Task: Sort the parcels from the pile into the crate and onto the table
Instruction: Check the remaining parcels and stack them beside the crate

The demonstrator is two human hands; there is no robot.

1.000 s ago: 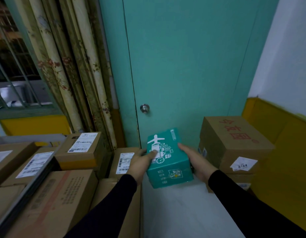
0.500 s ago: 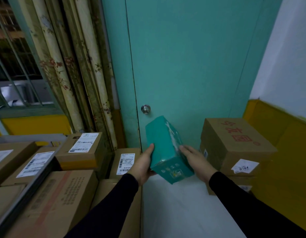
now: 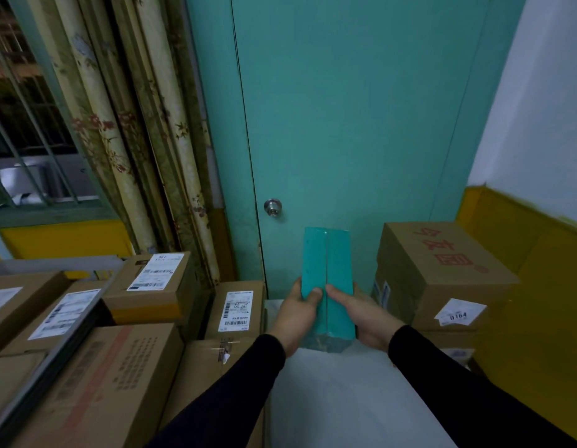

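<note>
We hold one teal parcel (image 3: 327, 286) in front of the door (image 3: 345, 124), plain taped face toward us. Our left hand (image 3: 298, 313) and right hand (image 3: 361, 315) each grip a side, thumbs on the face. One brown box (image 3: 442, 273) sits right; at least seven cartons (image 3: 125, 367) are piled left.

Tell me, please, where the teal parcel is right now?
In the head view it is centre frame: the teal parcel held between the left hand and right hand, below the doorknob.
</note>
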